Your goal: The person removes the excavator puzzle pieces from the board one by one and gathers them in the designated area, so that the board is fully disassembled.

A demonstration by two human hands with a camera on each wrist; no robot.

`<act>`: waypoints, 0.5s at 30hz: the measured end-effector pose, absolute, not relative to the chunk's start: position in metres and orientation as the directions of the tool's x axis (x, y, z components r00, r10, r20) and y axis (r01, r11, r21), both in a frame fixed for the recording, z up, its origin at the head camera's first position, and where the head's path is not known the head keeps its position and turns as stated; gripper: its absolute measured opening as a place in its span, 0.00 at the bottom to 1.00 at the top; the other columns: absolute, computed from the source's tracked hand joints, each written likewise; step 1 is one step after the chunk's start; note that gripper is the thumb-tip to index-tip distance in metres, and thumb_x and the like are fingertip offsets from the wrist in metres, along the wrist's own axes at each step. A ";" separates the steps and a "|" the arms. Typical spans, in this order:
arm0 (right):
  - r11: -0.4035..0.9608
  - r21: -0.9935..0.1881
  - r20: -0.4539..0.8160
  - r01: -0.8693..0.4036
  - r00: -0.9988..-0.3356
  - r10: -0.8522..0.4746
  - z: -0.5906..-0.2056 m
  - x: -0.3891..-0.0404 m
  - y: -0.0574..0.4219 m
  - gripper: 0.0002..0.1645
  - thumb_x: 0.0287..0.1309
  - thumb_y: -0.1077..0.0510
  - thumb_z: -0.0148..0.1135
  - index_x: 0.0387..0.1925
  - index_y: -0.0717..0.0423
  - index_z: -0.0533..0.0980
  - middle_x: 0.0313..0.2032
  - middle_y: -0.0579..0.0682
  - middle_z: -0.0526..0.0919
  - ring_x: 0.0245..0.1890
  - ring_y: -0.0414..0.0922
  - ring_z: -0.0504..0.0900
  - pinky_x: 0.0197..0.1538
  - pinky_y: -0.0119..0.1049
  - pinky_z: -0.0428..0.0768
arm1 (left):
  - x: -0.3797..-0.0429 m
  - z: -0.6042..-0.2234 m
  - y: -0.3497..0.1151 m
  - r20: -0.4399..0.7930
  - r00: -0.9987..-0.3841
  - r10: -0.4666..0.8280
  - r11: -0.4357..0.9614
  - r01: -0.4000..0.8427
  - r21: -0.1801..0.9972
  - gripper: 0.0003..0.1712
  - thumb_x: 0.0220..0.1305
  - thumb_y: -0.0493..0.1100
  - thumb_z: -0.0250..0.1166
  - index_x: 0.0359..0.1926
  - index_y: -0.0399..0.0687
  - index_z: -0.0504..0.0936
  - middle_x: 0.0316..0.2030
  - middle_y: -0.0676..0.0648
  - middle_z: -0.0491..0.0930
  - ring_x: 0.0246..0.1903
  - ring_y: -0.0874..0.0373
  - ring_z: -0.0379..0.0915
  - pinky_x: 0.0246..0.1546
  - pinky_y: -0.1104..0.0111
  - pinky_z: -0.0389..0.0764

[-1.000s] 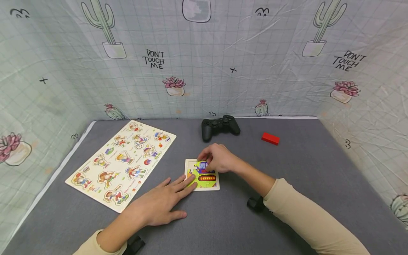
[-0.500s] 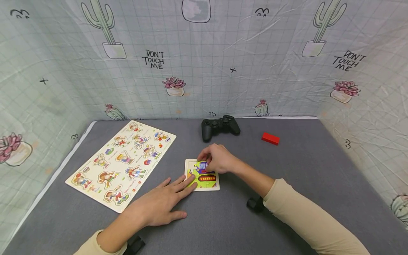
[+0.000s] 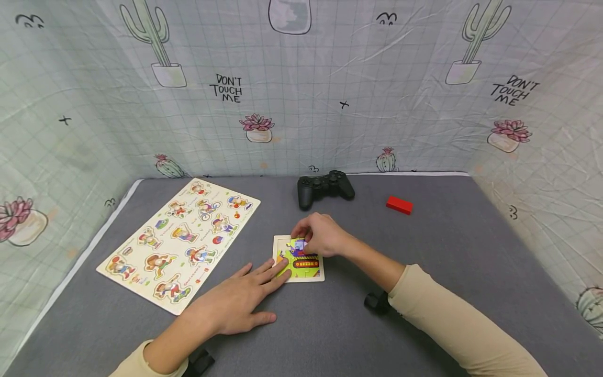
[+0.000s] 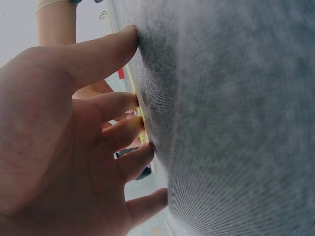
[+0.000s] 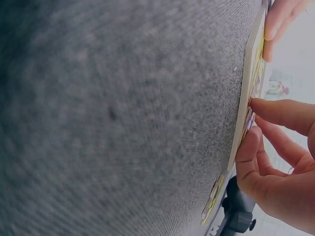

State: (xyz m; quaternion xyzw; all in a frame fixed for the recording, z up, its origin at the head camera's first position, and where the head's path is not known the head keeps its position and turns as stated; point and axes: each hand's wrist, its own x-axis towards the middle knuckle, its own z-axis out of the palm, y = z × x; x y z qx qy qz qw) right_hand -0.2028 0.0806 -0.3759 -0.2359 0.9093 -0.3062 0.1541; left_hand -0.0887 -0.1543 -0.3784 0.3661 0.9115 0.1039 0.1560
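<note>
A small square jigsaw puzzle in a wooden frame (image 3: 306, 280) lies flat at mid-table, its lime-green picture showing a purple vehicle on a red-and-yellow track. My left hand (image 3: 245, 298) is spread on the table from the left, with fingertips resting on the frame's left side and the green pieces there. From the right, my right hand (image 3: 327, 235) bends over the upper part of the puzzle. Its thumb and fingers pinch a purple-and-green puzzle piece (image 5: 250, 121) low over the frame. Bare wood shows at the frame's upper left. Part of the picture is hidden under the fingers.
A large wooden board (image 3: 179, 241) with cartoon figures lies at left. Behind the puzzle sits a black game controller (image 3: 325, 187), with a red block (image 3: 399, 204) to its right. A flat yellow-edged piece (image 5: 212, 199) lies on the table beyond the frame in the right wrist view.
</note>
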 end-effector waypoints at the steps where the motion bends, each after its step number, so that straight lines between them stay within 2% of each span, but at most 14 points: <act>1: 0.701 -0.630 -0.135 -0.335 -0.842 -0.523 -0.376 -0.203 0.081 0.18 0.49 0.68 0.78 0.44 0.53 0.88 0.37 0.46 0.87 0.35 0.37 0.80 0.42 0.30 0.80 | -0.089 -0.378 -0.154 -0.209 -0.683 0.700 0.710 0.635 0.304 0.46 0.72 0.60 0.65 0.83 0.52 0.58 0.84 0.51 0.47 0.82 0.46 0.47 0.76 0.37 0.56; 15: 0.702 -0.615 -0.121 -0.359 -0.837 -0.534 -0.375 -0.203 0.079 0.18 0.49 0.67 0.80 0.44 0.53 0.88 0.38 0.46 0.87 0.36 0.38 0.81 0.43 0.31 0.81 | -0.089 -0.378 -0.154 -0.211 -0.684 0.699 0.712 0.634 0.301 0.47 0.72 0.60 0.65 0.82 0.51 0.58 0.84 0.51 0.48 0.82 0.46 0.47 0.76 0.37 0.57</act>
